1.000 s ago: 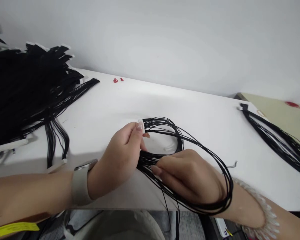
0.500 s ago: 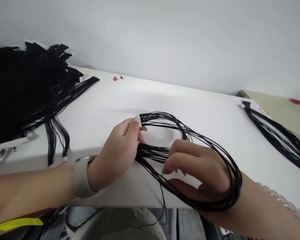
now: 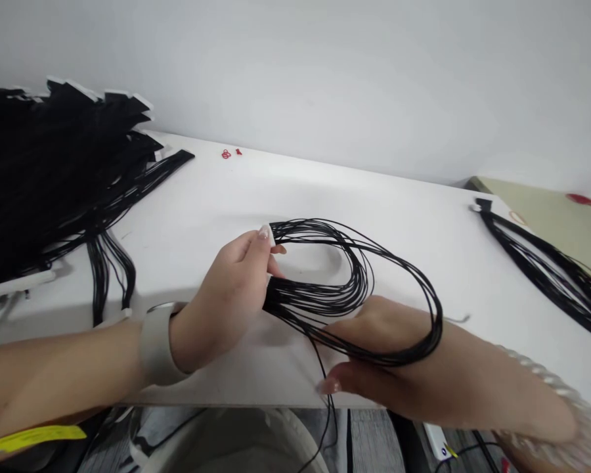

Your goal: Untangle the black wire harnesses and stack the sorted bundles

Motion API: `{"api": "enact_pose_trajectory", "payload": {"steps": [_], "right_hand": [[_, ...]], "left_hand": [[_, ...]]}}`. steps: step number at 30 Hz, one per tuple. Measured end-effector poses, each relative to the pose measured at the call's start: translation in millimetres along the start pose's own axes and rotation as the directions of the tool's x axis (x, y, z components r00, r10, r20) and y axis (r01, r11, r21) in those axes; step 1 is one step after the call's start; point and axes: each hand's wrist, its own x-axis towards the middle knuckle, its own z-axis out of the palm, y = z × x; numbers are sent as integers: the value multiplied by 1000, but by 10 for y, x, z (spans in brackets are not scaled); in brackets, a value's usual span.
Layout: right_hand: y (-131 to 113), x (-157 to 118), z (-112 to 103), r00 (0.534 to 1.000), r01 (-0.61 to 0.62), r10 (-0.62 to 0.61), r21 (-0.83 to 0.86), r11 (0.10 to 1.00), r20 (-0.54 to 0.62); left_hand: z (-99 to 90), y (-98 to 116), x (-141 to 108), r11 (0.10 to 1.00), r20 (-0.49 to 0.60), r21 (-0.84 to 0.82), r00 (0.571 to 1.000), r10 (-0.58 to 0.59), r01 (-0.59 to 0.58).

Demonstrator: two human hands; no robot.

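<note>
- Left hand, one: fingers clenched, pinching the white tab at the end of the black cord bundle.
- Right hand, one: fingers stretched out and not closed on anything, with the bundle's loop lying across the back of the hand.
- Black cord bundle, one: held above the table, between both hands, in front of the person.
- Heap of black cord bundles, one, at the table's left end: white tabs show, strands overlap, count hidden.
- Loose bundle of black cords, one, at the table's right end, well apart from the hands.
- Small red items, two, at the table's back edge, by the white wall.
- Thin grey wire, one, just beyond the right forearm, which covers part of the table.
- Pale green mat, one, past the right end, with a red object on it.
- Smartwatch, one, left wrist; yellow band, one, left forearm; bead bracelet, one, right wrist.
- Pale bucket, one, and white power strip, one, below the table's front edge.
</note>
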Motion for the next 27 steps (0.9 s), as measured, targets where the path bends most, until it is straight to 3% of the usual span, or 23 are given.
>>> {"api": "enact_pose_trajectory", "payload": {"steps": [3,6,8,12,17,21,27], "right_hand": [[78,130,23,939,-239,112,382,893,326],[183,230,40,848,-441,160,503,743,506],[245,254,31,823,-483,147,541,688,548],[296,251,-3,839,-472,99,627,619,535],[266,272,5,815,-535,116,663,523,567],[221,257,70,872,-452,172,619,642,458],[156,182,157,971,-226,168,442,868,168]], "left_hand": [[3,12,-9,1000,-10,15,1000,-4,4],[4,32,-24,999,-20,38,1000,24,-23],[3,44,-32,998,-22,43,999,48,-47],[-1,64,-46,997,-22,40,997,68,-67],[1,88,-65,995,-11,32,996,90,-90],[7,99,-64,990,-8,37,990,140,-139],[-16,92,-59,988,2,68,990,138,-138]]}}
